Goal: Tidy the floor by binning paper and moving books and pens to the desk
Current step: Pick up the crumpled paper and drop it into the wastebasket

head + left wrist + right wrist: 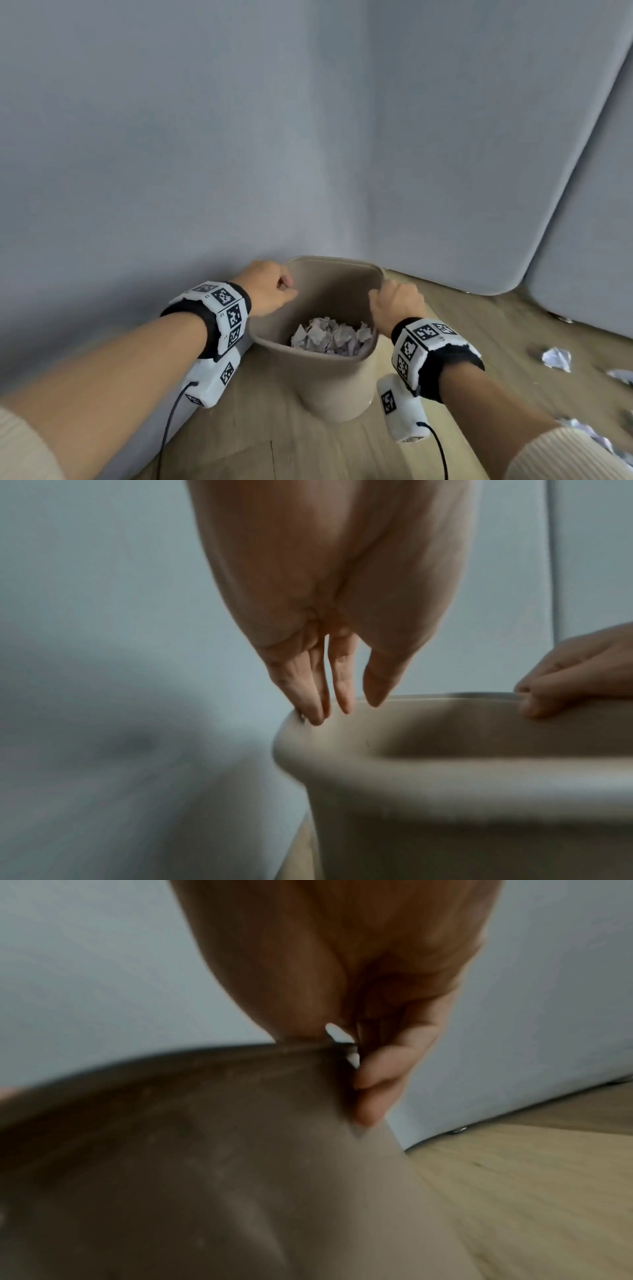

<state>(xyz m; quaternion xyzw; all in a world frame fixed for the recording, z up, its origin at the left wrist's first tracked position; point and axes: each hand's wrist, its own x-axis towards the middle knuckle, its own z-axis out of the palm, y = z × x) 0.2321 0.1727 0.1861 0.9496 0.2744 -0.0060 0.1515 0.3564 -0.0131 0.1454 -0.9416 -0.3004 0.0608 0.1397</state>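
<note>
the beige wastebasket (337, 377) stood low in the centre of the frame, crumpled paper (330, 335) inside. the right hand (394, 303) pinched its right rim; the left hand (270, 287), fingers straight, touched the left rim. loose paper balls (556, 358) lay at far right, nearer the right hand.

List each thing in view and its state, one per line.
bin: upright on the floor, partly filled with crumpled paper
left hand: at the bin's left rim, fingertips on the edge
right hand: gripping the bin's right rim
paper ball: crumpled, lying on the floor to the right, not yet binned
</note>
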